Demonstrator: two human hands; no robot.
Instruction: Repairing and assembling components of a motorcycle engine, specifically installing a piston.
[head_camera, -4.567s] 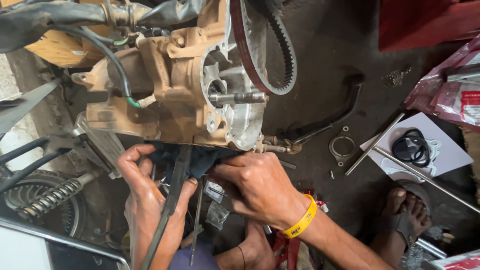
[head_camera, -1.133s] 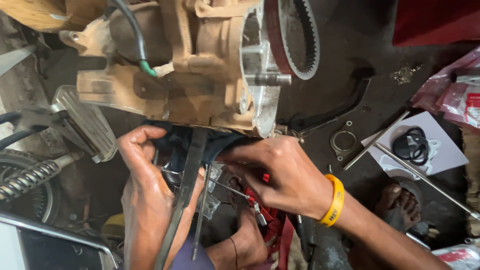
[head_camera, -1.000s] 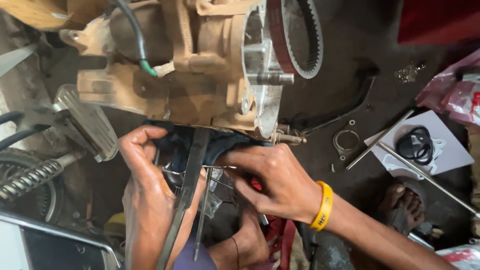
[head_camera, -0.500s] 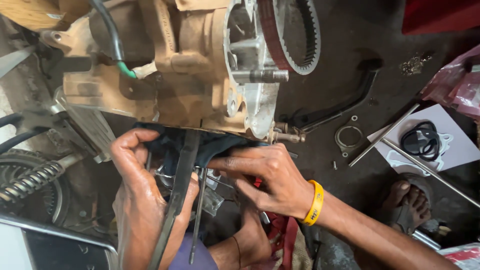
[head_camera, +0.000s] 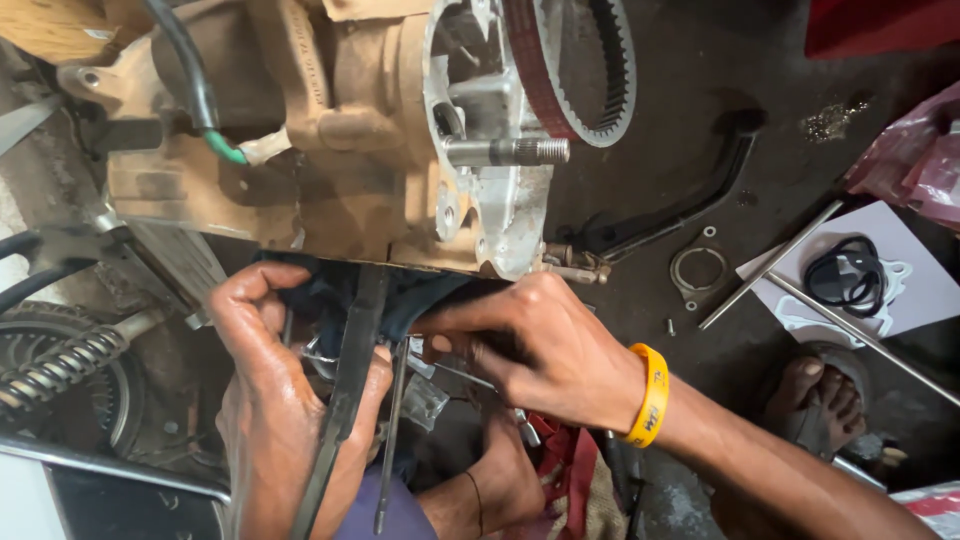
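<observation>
A dirty engine case with a threaded shaft and a toothed drive belt fills the top of the view. My left hand reaches under the case, its fingers curled around a dark cloth and a black flat bar that runs down across the palm. My right hand, with a yellow wristband, pinches a thin metal rod beside the left hand. What the fingertips hold under the case is partly hidden. A slim screwdriver-like tool hangs between the hands.
A coil spring and wheel sit at the left. On the dark floor lie a black lever, a metal ring, long rods and white card with black O-rings. A sandalled foot is at lower right.
The view has shifted so the engine sits further right and closer. Both hands have stayed under the case, the right hand moving a little toward the left hand.
</observation>
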